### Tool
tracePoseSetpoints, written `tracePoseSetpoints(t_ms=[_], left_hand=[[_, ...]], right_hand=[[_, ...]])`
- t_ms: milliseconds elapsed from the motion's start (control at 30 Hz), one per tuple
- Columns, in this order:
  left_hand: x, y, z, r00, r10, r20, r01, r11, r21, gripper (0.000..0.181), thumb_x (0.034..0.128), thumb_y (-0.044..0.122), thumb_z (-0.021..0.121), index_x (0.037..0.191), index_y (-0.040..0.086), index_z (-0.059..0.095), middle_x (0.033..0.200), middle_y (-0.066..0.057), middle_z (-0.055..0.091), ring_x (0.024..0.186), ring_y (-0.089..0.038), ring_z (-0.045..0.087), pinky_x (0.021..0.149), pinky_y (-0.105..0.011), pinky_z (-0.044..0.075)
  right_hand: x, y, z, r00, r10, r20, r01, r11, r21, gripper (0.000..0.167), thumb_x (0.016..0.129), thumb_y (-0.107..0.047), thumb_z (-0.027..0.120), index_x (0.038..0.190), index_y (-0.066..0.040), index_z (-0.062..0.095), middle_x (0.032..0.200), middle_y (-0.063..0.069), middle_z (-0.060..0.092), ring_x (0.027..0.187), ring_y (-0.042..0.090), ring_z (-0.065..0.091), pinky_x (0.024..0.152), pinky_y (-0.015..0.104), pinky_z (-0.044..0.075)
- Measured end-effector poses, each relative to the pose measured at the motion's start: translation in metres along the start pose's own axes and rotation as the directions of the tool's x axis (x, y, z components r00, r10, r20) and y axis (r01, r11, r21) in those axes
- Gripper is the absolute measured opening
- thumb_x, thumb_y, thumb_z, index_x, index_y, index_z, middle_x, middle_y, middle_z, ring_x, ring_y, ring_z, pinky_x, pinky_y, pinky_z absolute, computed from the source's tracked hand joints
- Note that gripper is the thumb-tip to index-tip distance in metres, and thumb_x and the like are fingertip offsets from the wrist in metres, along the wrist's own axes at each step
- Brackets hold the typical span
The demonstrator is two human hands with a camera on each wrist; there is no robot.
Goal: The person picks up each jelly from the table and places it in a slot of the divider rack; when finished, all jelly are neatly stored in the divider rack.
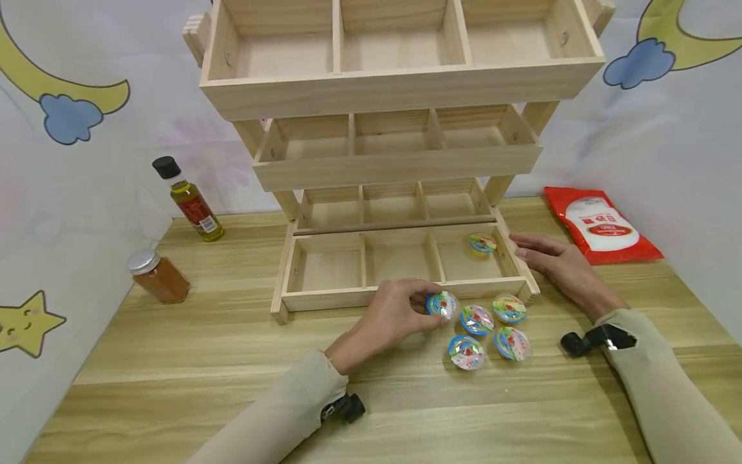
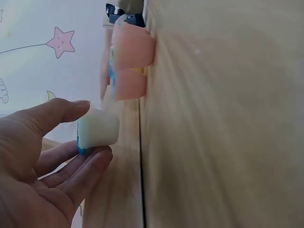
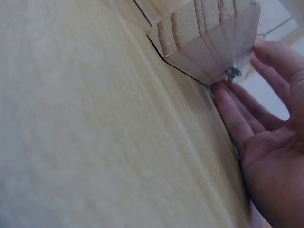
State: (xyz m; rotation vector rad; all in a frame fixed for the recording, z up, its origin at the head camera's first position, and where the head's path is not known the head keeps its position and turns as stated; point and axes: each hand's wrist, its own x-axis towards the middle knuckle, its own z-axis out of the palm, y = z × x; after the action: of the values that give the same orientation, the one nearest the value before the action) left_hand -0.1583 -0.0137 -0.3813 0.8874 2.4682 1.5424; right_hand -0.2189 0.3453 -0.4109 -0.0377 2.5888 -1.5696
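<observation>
I see the left hand (image 1: pixel 395 310) below mid-frame, thumb and fingers bent in a pinch, the left forearm (image 1: pixel 278 412) slanting up from the bottom edge. The right hand (image 1: pixel 570 274), at right, points its fingers leftward, the right forearm (image 1: pixel 666 380) rising from the lower right.

Head view: the top edge crops the rack (image 1: pixel 400 171), whose upper shelves hide parts of the lower ones. Both sleeves (image 1: pixel 278 412) run out of frame. Fine print on the cups (image 1: pixel 476 320) and the bottle (image 1: pixel 194 206) is too small to read. The pinched cup (image 1: pixel 442 305) hides part of the left hand (image 1: pixel 391 312). Left-wrist view: the left edge crops that hand; the cups beyond are blurred and overlap, their number unclear. Right-wrist view: the right edge cuts off the right hand (image 3: pixel 273 137).
</observation>
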Motion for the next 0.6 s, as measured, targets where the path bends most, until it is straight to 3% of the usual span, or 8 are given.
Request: tracePoseSetpoints(t_ms=[267, 600], left_hand=[[0.019, 0.017, -0.007, 0.999, -0.012, -0.041, 0.010, 0.999, -0.053, 0.039, 0.0836, 0.001, 0.089, 0.120, -0.005, 0.076, 0.103, -0.016, 0.078, 0.088, -0.020, 0.077, 0.076, -0.019, 0.060], [0.052, 0.024, -0.001, 0.997, -0.027, -0.077, 0.029, 0.999, 0.025, 0.039, 0.0860, 0.015, 0.091, 0.121, 0.003, 0.078, 0.103, -0.008, 0.080, 0.089, -0.013, 0.075, 0.075, -0.018, 0.058]], right_hand=[[0.001, 0.000, 0.001, 1.000, -0.006, 0.003, 0.006, 0.999, 0.044, 0.062, 0.102, -0.050, 0.070, 0.155, -0.020, 0.058, 0.155, 0.003, 0.055, 0.143, 0.014, 0.041, 0.101, 0.014, 0.043], [0.002, 0.000, 0.000, 1.000, 0.014, 0.003, -0.014, 1.000, 0.024, 0.062, 0.102, -0.052, 0.069, 0.155, -0.022, 0.058, 0.155, 0.002, 0.055, 0.143, 0.013, 0.043, 0.103, 0.017, 0.042]])
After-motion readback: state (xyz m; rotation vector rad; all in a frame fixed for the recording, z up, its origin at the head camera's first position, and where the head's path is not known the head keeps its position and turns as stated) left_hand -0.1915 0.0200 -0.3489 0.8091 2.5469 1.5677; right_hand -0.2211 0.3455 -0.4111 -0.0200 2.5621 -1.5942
